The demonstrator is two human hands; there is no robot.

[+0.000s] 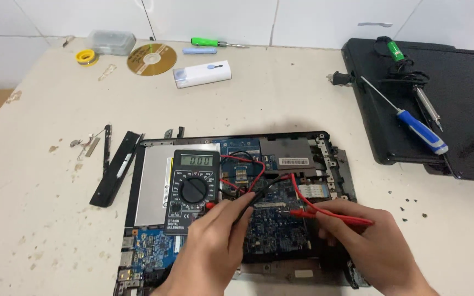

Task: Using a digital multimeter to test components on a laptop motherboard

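Hands: left [215,241] grips black probe [259,193], right [368,241] red probe [336,215], over laptop board [275,225].

Two bare hands, left [215,241] & right [368,241]: no gloves, rings, sleeves visible; short nails.

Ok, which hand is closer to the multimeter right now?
Left. The left hand, holding the black probe, sits just below and right of the multimeter, almost touching its corner. The right hand, holding the red probe, is farther right over the circuit board.
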